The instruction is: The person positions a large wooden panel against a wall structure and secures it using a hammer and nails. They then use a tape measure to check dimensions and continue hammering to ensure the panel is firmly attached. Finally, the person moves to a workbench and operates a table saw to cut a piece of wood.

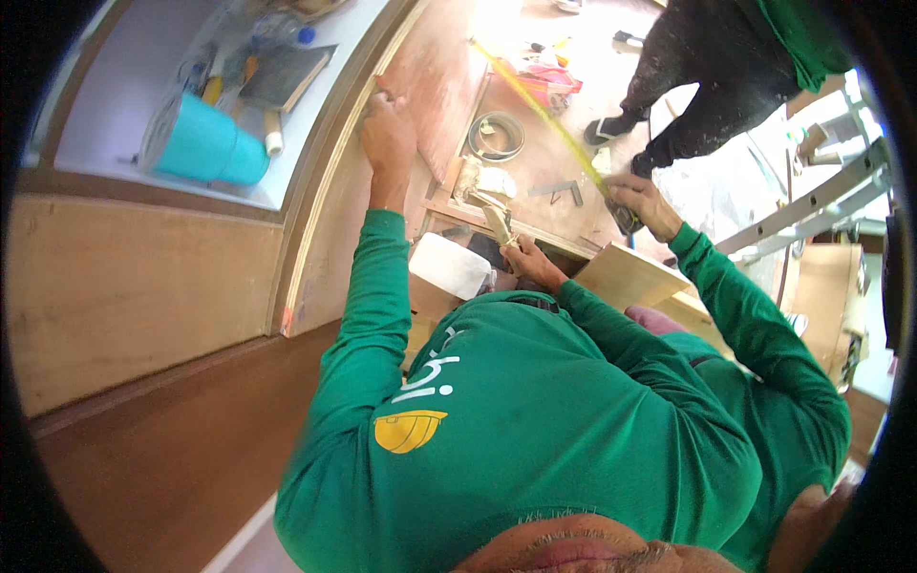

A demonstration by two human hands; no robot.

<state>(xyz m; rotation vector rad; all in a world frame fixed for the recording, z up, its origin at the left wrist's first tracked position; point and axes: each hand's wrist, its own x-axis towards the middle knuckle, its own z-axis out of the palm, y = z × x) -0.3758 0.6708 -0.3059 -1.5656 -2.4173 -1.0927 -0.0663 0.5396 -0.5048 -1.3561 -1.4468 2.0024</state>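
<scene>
My left hand (390,136) is closed at the edge of a reddish-brown wooden board (435,91), beside the cabinet frame. My right hand (533,263), low in front of my body, has its fingers wrapped round a flat beige piece (498,226); its exact kind is unclear. Close beside me on the right, a co-worker in a green sleeve grips a tape measure (625,218) in one hand (646,202). Its yellow blade (535,105) runs out toward the far end of the board. A white block-like thing (451,266) lies left of my right hand.
An open compartment at left holds a turquoise cylinder (205,143) and assorted items. A coiled strip (497,137), a small square (564,191) and a red bag (551,86) lie ahead. Another person (707,72) stands at far right, near an aluminium ladder (812,202).
</scene>
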